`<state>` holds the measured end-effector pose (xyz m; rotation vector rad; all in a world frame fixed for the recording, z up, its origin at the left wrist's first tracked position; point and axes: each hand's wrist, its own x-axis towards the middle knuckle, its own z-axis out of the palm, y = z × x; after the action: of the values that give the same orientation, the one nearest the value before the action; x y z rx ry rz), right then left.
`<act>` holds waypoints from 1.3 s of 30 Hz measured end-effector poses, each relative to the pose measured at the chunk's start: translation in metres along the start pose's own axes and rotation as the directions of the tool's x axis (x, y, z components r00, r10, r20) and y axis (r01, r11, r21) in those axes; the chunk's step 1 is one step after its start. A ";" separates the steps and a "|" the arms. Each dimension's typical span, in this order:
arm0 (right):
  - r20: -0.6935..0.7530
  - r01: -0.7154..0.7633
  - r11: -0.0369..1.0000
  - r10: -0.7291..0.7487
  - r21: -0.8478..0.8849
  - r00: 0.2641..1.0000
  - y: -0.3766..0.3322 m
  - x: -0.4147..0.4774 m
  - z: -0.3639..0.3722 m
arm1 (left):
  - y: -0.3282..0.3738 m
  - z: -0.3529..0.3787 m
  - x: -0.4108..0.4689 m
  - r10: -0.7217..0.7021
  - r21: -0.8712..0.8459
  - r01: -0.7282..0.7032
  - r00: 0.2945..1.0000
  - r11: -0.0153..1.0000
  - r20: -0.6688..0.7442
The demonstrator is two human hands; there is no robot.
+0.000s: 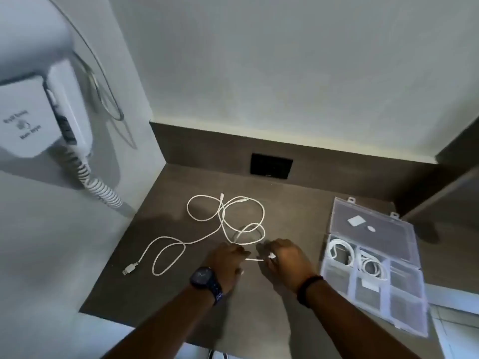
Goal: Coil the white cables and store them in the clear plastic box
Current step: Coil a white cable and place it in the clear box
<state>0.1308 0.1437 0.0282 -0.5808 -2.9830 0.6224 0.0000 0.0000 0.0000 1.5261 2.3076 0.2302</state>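
Note:
Loose white cables (223,218) lie in tangled loops on the brown counter, one end with a USB plug (128,268) at the left. My left hand (225,257) and my right hand (283,257) pinch a short straight stretch of white cable (255,259) between them near the counter's middle. The right fingers hold a small white connector. The clear plastic box (404,257) stands open at the right, lid flat behind it. Two coiled white cables (339,250) fill two of its upper compartments.
A wall-mounted white hair dryer (64,110) with a spiral cord hangs at the left. A black socket plate (271,165) sits on the low back wall. The counter's front edge (155,325) runs under my forearms. A wristwatch and a dark band are on my wrists.

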 end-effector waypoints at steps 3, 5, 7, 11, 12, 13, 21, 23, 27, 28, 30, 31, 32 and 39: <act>0.085 0.102 0.988 -0.093 -0.117 0.992 0.001 0.009 0.036 | -0.010 0.014 0.008 0.066 -0.045 -0.071 0.992 0.996 -0.104; 0.080 0.121 0.979 -0.109 -0.167 0.991 0.002 0.015 0.050 | -0.016 0.019 0.012 0.083 -0.059 -0.094 0.983 0.994 -0.166; 0.065 0.138 0.974 -0.128 -0.181 0.990 0.003 0.017 0.057 | -0.018 0.024 0.012 0.072 -0.072 -0.082 0.989 0.994 -0.128; 0.188 -0.030 0.999 0.034 -0.024 0.982 0.000 0.013 0.036 | -0.019 0.015 0.010 0.106 0.022 -0.104 0.988 0.994 -0.111; 0.184 -0.113 0.993 0.108 0.019 0.977 -0.002 0.013 0.024 | -0.017 0.008 0.012 0.168 0.100 -0.153 0.973 0.983 -0.160; 0.181 -0.185 0.982 0.177 0.028 0.967 -0.005 0.014 0.011 | -0.015 -0.001 0.014 0.219 0.176 -0.182 0.950 0.967 -0.223; 0.384 -0.406 -0.003 -0.313 0.914 0.868 -0.064 0.011 -0.165 | 0.051 -0.136 0.046 -0.297 -0.760 -0.180 0.845 0.625 -0.445; 0.020 -0.106 -0.291 -0.285 0.951 0.958 -0.082 0.008 -0.209 | 0.075 -0.159 0.050 -0.293 -0.898 -0.225 0.891 0.379 -0.347; -0.453 0.520 -0.128 0.347 0.845 0.821 -0.092 0.009 -0.274 | 0.107 -0.179 0.045 -0.059 -0.762 -0.352 0.889 0.544 -0.453; -0.580 0.560 0.202 0.475 0.804 0.662 -0.088 0.009 -0.281 | 0.111 -0.183 0.044 -0.010 -0.703 -0.385 0.873 0.598 -0.487; -0.876 0.239 0.885 0.293 0.401 0.384 -0.076 0.004 -0.287 | 0.121 -0.198 0.041 0.054 -0.600 -0.448 0.828 0.662 -0.558; -0.889 0.022 0.990 0.113 0.137 0.443 -0.069 -0.001 -0.286 | 0.125 -0.207 0.040 0.064 -0.550 -0.472 0.795 0.688 -0.603; -0.780 -0.127 0.991 0.055 -0.031 0.623 -0.066 -0.006 -0.284 | 0.128 -0.218 0.038 0.064 -0.502 -0.491 0.758 0.712 -0.649; 0.112 0.032 0.461 -0.282 0.887 0.953 -0.097 -0.039 -0.284 | 0.130 -0.260 0.036 -0.020 -0.503 -0.467 0.718 0.727 -0.696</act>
<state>0.1648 0.1549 0.3283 -0.1075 -2.2759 2.1244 -0.0019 0.1015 0.2748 1.4660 2.0424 1.7312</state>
